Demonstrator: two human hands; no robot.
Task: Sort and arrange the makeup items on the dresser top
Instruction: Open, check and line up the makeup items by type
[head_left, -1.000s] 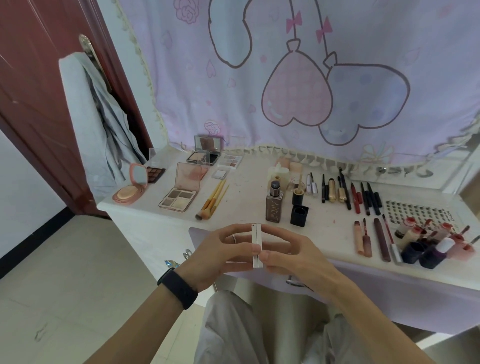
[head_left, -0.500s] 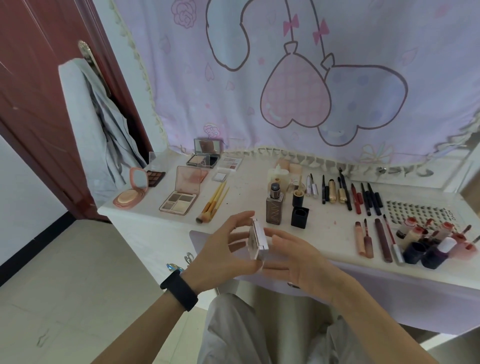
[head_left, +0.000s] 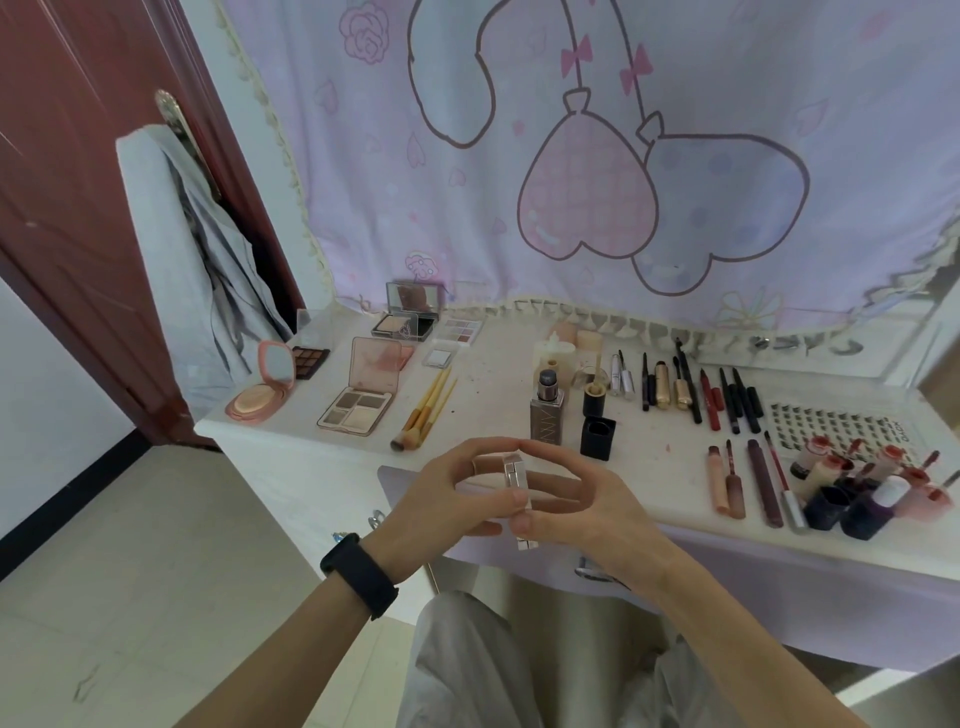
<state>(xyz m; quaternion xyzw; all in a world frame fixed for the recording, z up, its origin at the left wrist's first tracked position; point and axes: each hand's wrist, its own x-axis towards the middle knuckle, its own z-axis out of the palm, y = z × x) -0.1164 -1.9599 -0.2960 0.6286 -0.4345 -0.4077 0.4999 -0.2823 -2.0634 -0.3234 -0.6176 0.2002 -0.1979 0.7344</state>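
**Compact held edge-on above the drawer front**

Between both hands, a slim white compact (head_left: 518, 499) stands on edge, clear of the dresser (head_left: 322, 452). Left hand (head_left: 452, 493) and right hand (head_left: 582, 499) are half curled, fingertips pinching opposite faces; this grip suits inspection before placement. Its lid appears closed, though the seam is unclear. Palettes (head_left: 356, 410) lie grouped left, probably its category.
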